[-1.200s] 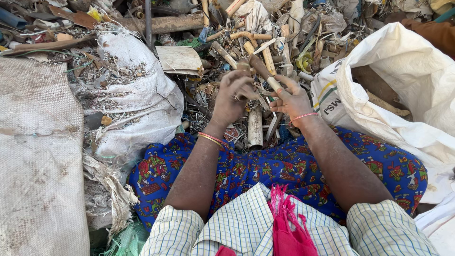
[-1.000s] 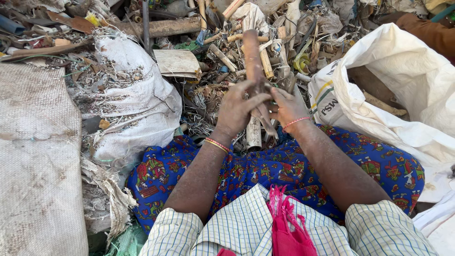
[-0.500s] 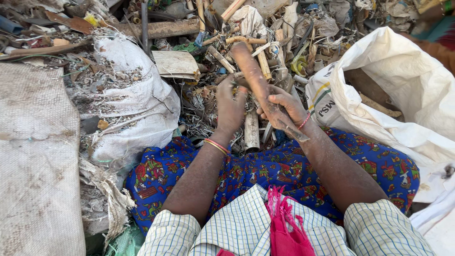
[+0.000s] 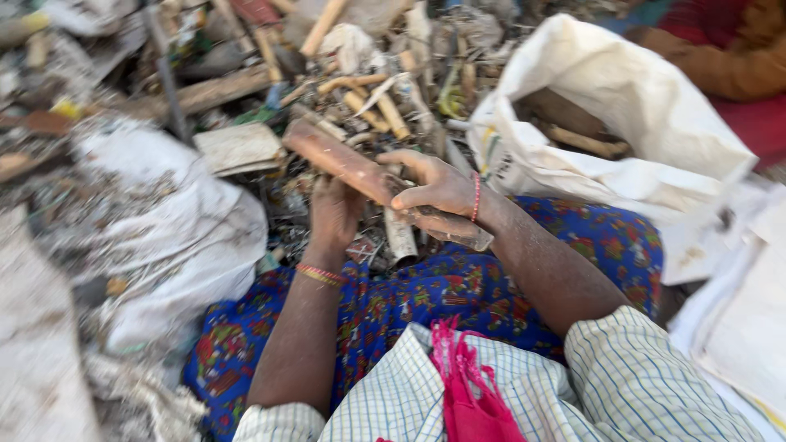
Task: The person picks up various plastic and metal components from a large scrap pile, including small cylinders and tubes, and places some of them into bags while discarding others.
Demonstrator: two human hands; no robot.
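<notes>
The right hand is clamped on a long brown stick above the lap; the left hand steadies it underneath (grip hidden). Keep it level, clear of the white sack.

Rolled-up checked sleeves in white, blue and yellow, blue floral-print cloth over the lap, pink cloth at the chest, thin bangles on both wrists
</notes>
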